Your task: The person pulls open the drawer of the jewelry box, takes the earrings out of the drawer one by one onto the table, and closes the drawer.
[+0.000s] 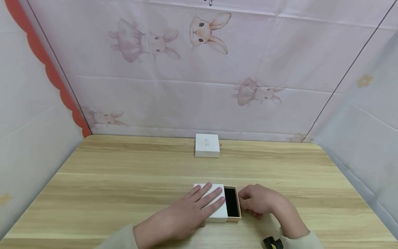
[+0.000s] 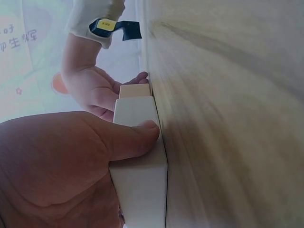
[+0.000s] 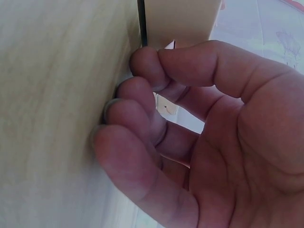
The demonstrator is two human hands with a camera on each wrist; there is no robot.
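Note:
A white slide-out box [image 1: 220, 215] lies flat on the wooden table, near the front. My left hand [image 1: 185, 216] holds its outer sleeve, fingers spread over the top and thumb [image 2: 135, 140] against the near side. Out of the sleeve's right end sticks a tan drawer [image 1: 234, 219], partly pulled out and dark inside. At the drawer's right end, my right hand [image 1: 262, 200] pinches a small pull tab between thumb and index finger. The tab is mostly hidden by the fingertips. In the right wrist view the other fingers curl beside the tabletop, below the drawer's end wall [image 3: 183, 19].
A second white box [image 1: 207, 145], with small print on its lid and a bit of orange at its right side, stands at the table's back edge. Cloth with printed rabbits [image 1: 203, 31] hangs behind. A black strap [image 1: 273, 242] is by the right sleeve.

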